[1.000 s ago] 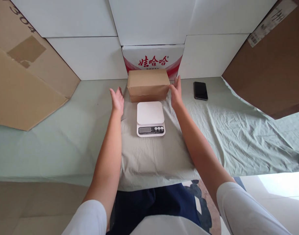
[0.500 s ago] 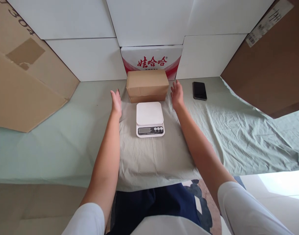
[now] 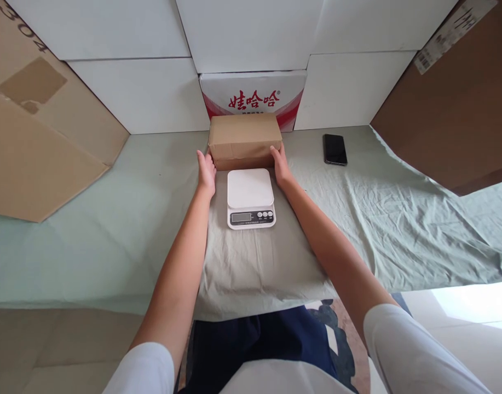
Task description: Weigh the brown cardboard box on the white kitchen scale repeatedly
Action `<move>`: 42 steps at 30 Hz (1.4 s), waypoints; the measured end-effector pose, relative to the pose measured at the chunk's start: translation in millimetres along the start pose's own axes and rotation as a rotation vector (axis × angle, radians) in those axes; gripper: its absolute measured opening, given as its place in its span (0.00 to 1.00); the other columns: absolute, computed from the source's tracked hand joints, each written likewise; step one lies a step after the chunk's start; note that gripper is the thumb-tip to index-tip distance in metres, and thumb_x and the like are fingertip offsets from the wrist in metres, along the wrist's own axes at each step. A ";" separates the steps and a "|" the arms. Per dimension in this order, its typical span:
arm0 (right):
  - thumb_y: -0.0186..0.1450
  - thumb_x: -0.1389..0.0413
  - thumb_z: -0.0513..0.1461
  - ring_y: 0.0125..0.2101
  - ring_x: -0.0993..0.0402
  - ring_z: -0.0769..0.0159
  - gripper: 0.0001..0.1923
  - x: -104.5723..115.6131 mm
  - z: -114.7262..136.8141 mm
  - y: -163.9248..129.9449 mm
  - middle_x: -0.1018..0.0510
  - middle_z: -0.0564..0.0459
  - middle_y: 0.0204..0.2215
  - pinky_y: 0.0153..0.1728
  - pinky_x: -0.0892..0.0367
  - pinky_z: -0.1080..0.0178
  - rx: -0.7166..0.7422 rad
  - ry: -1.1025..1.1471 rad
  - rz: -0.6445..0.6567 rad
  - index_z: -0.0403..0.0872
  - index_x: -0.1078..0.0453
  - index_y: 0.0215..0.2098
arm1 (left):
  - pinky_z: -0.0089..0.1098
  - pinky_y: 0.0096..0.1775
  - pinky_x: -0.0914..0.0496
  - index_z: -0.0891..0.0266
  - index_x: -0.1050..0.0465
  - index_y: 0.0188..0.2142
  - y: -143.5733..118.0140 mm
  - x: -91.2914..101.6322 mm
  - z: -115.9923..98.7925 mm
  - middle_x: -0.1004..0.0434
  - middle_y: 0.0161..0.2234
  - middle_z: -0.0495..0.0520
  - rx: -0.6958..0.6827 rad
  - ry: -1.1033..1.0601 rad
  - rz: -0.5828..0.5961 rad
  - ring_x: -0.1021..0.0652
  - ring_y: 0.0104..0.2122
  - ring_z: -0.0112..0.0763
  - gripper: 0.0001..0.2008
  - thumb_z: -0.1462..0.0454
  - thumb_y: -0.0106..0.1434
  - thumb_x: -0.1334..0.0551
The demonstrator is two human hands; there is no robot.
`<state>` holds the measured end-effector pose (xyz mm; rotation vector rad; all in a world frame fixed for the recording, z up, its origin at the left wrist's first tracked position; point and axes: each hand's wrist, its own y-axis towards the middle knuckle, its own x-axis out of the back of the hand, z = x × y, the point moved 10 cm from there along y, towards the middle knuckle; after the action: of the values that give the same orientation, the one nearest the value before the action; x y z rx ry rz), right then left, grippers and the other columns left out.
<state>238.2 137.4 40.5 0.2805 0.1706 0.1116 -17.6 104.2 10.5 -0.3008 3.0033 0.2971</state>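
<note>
A small brown cardboard box (image 3: 245,131) rests on the cloth. Just in front of it stands a white digital kitchen scale (image 3: 249,189) with nothing on its plate and a display and buttons at its near edge. At the box's left end is my left hand (image 3: 207,174), its thumb raised and apart, the fingers against or very close to the side. My right hand (image 3: 281,165) grips the right end, thumb laid on the front face and the other fingers along the side, partly hidden.
Behind the box stands a white and red carton (image 3: 253,90) against white panels (image 3: 136,93). A black phone (image 3: 335,149) lies to the right on the green cloth (image 3: 111,246). Large cardboard boxes flank the table at left (image 3: 49,148) and right (image 3: 448,120).
Both hands have moved inward to the ends of the cardboard box. My right hand has taken hold of its right end. Box and scale stay in place; the view shifts slightly.
</note>
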 end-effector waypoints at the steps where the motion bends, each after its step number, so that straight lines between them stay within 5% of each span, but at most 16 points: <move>1: 0.61 0.44 0.59 0.74 0.43 0.55 0.41 -0.3 -0.8 -0.2 0.34 0.52 0.72 0.79 0.51 0.48 -0.008 -0.011 0.004 0.54 0.41 0.68 | 0.51 0.74 0.48 0.50 0.34 0.69 -0.6 0.1 2.1 0.38 0.74 0.59 0.023 -0.012 -0.004 0.39 0.76 0.44 0.52 0.26 0.61 0.65; 7: 0.60 0.45 0.60 0.74 0.45 0.56 0.42 1.8 11.9 6.0 0.37 0.56 0.73 0.79 0.54 0.47 0.042 -0.022 0.035 0.59 0.48 0.69 | 0.47 0.75 0.50 0.50 0.32 0.68 -7.7 -7.5 -5.2 0.39 0.75 0.56 0.041 -0.047 -0.051 0.41 0.76 0.41 0.49 0.27 0.62 0.60; 12: 0.62 0.48 0.65 0.76 0.48 0.53 0.46 0.7 61.0 7.5 0.39 0.56 0.73 0.79 0.54 0.47 0.176 -0.117 0.110 0.61 0.52 0.72 | 0.48 0.75 0.50 0.45 0.29 0.65 -16.9 -14.7 -48.2 0.36 0.73 0.52 -0.113 -0.048 -0.012 0.42 0.76 0.43 0.48 0.24 0.59 0.54; 18: 0.59 0.41 0.66 0.78 0.57 0.51 0.56 3.7 107.4 -63.5 0.51 0.62 0.78 0.81 0.60 0.46 0.211 -0.225 0.199 0.67 0.64 0.76 | 0.46 0.75 0.47 0.44 0.30 0.66 -96.4 -20.1 -110.0 0.32 0.71 0.49 -0.317 -0.033 0.092 0.39 0.75 0.47 0.48 0.25 0.60 0.58; 22: 0.63 0.40 0.61 0.80 0.65 0.55 0.56 8.1 94.5 -122.8 0.60 0.66 0.80 0.81 0.62 0.47 0.159 -0.170 0.195 0.69 0.69 0.77 | 0.49 0.74 0.44 0.45 0.33 0.68 -152.2 -14.6 -96.5 0.34 0.72 0.53 -0.263 -0.013 0.098 0.38 0.74 0.50 0.47 0.27 0.62 0.59; 25: 0.63 0.40 0.61 0.81 0.66 0.55 0.55 6.5 78.3 -141.7 0.61 0.67 0.80 0.81 0.65 0.46 0.128 -0.153 0.195 0.70 0.69 0.77 | 0.50 0.73 0.43 0.46 0.32 0.68 -169.6 -8.6 -80.8 0.31 0.70 0.55 -0.239 -0.025 0.058 0.36 0.74 0.50 0.47 0.28 0.63 0.60; 42: 0.61 0.41 0.62 0.81 0.66 0.57 0.55 11.0 56.0 -133.3 0.58 0.65 0.80 0.81 0.65 0.48 0.119 -0.141 0.144 0.67 0.66 0.77 | 0.49 0.72 0.41 0.45 0.32 0.67 -162.8 -5.8 -56.4 0.35 0.73 0.55 -0.133 -0.012 0.042 0.37 0.74 0.50 0.45 0.28 0.63 0.57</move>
<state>270.7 -3.3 53.9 0.4179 0.0166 0.2246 16.7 -62.8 36.5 -0.2470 2.9861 0.5026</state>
